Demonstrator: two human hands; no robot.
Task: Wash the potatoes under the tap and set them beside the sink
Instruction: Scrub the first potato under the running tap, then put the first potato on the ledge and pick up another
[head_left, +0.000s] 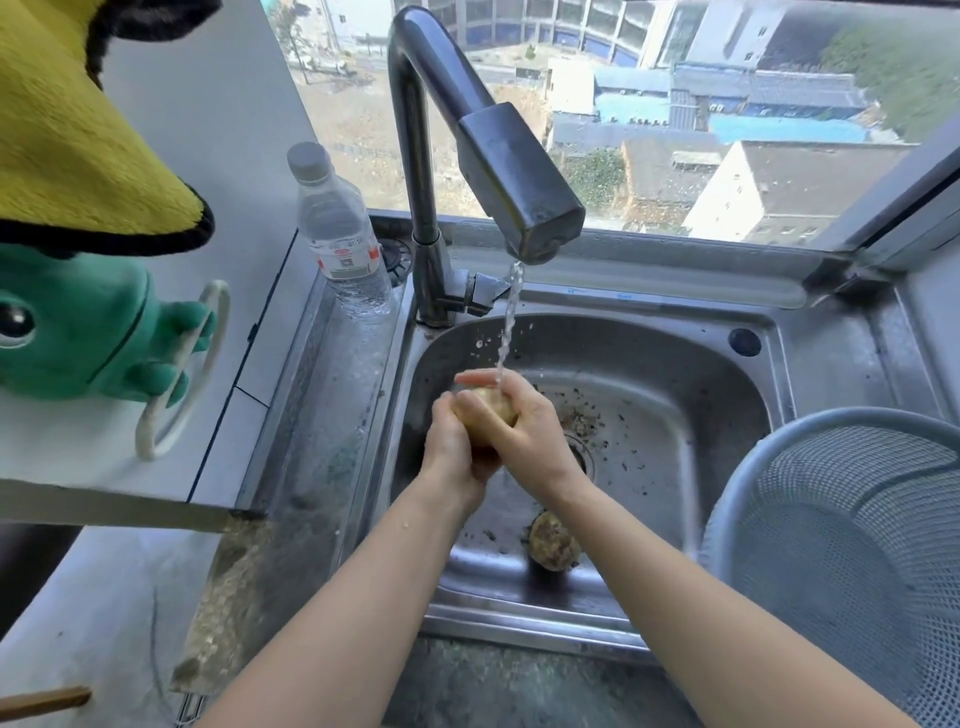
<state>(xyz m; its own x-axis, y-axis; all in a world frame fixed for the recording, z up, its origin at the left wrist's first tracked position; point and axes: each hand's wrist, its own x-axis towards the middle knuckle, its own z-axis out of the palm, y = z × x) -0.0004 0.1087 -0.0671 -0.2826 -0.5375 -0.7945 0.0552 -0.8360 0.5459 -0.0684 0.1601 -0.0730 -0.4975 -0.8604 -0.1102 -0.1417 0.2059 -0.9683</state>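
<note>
Washing at a steel sink (675, 395), centre frame.
Below the tap (488, 156), the left hand (452, 447) and right hand (537, 431) both clasped a potato (485, 413) under the stream (508, 322); turning it slowly should rinse every side.

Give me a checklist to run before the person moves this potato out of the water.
1. Water on potato: ok; the stream from the tap hits the held potato.
2. Grip: ok; left hand and right hand both wrap it.
3. Held potato clean: cannot tell; the hands cover most of it.
4. Set-down spot: ok; a mesh basket stands beside the sink, on the right.
5. All potatoes washed: not ok; a second potato, dark-patched, lies in the sink.
</note>
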